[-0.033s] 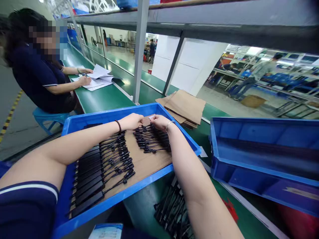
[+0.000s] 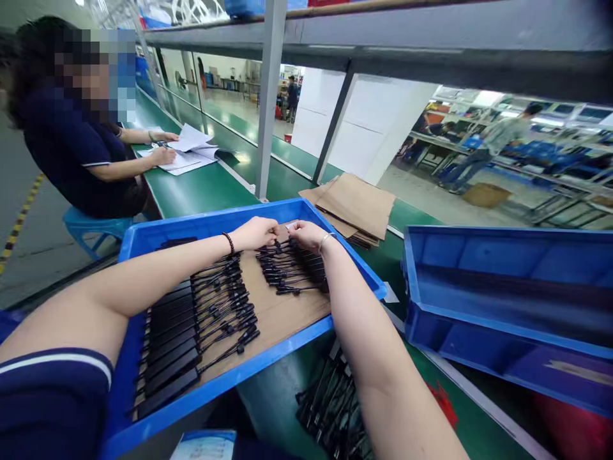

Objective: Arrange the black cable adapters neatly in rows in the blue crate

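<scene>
A blue plastic tray [image 2: 268, 354] holds rows of flat black boxes [image 2: 172, 354] with short black cables and plugs, laid on a brown cardboard sheet [image 2: 272, 319]. My left hand [image 2: 256, 234] is at the tray's far side, fingers pinched on a black cable at the top of the right row. Close beside it, my right hand [image 2: 309, 235] is closed above the end of that row. Its fingers hide most of what they hold. More black cabled boxes [image 2: 330, 396] lie on the green bench under my right forearm.
Brown cardboard sheets [image 2: 357, 201] are stacked behind the tray. A second blue bin [image 2: 507, 326] stands at the right. A metal post [image 2: 271, 96] rises behind the tray. At the left, a seated person [image 2: 71, 140] writes on papers [image 2: 191, 153].
My left hand has shifted very slightly to the right, and a black cable end now shows at its fingertips. My right hand stays in place.
</scene>
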`<state>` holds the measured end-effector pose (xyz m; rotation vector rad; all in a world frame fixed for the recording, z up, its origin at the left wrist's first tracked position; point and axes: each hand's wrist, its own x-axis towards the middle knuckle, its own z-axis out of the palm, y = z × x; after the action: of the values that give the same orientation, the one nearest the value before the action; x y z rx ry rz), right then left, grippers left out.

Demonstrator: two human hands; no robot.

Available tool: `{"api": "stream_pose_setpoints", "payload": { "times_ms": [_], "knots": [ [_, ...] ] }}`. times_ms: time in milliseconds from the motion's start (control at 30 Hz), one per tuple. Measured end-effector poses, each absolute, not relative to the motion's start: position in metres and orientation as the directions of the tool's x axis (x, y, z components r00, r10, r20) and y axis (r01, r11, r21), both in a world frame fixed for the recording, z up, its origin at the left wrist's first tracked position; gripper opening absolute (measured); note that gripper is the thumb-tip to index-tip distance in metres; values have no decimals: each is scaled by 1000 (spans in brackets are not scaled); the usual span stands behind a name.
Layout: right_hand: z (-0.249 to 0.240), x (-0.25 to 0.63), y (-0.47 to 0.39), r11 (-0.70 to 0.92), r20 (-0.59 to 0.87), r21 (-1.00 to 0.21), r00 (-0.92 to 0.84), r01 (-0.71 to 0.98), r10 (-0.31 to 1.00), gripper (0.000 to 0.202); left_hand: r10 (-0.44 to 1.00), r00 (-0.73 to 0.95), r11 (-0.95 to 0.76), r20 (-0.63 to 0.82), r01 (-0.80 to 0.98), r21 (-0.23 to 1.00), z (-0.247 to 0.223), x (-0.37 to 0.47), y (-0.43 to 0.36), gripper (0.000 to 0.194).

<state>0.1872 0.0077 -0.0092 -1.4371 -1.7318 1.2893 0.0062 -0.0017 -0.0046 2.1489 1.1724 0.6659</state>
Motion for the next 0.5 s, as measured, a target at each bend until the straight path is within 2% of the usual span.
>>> {"api": "stream_pose_setpoints", "payload": {
  "times_ms": [67, 133, 233, 333, 500],
  "knots": [
    [-5, 185, 5, -58, -180, -911, -266, 407, 947, 8, 928, 356, -259, 110, 405, 877, -14, 18, -6, 14],
    [-1, 184, 2, -92, -197, -917, -239, 388, 951, 6, 967, 253, -84, 35, 184, 979, -24, 29, -10, 16],
    [3, 182, -1, -118, -201, -924, -198, 364, 959, 5, 978, 200, 68, -52, -75, 995, -35, 40, -16, 11],
    [5, 181, -2, -101, -181, -934, -210, 342, 961, 8, 976, 215, 73, -40, -146, 987, -39, 42, -18, 11],
    [6, 183, -3, -58, -137, -943, -221, 328, 966, 10, 975, 218, 65, -33, -141, 988, -39, 42, -16, 9]
  ]
}}
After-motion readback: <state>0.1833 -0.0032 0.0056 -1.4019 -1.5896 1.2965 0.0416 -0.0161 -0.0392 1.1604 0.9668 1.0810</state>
